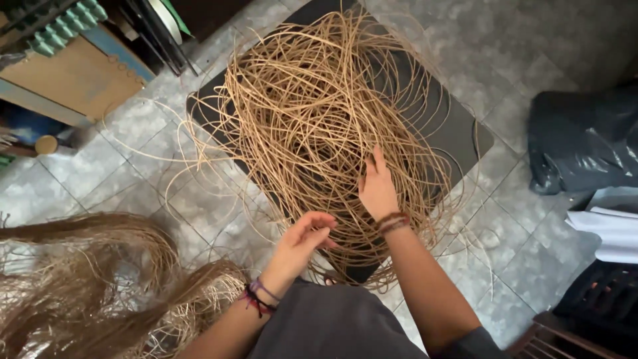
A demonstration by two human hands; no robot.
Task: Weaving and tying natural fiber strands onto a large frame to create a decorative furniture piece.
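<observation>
- A flat brown cardboard sheet (70,76) lies at the upper left with a blue edge along its right side; above it sits a pale green ridged tray (66,23). No label on either can be made out.
- A dark plastic bag (585,143), bulging and shiny, sits at the right edge; what it holds is hidden. Just below it lies a stack of white folded sheets (608,233).
- A dark slatted crate (601,299) shows at the lower right; its contents cannot be told.
- A tangle of thin tan rattan strands (319,113) is heaped on a dark square board (458,126) in the middle of the view; loose loops spill past the board's left and near edges onto the grey tiled floor (119,173).
- Bare tiles lie open left of the board and between the board and the bag.
- A second bundle of paler, flatter fibre (100,279) lies at the lower left, apart from the board.
- The right hand (377,189) rests on the near part of the tangle, fingers straight and close together, pressed among the strands; whether it grips any cannot be told.
- The left hand (302,242) hovers at the tangle's near edge, fingers curled inward; a held strand is not visible.
</observation>
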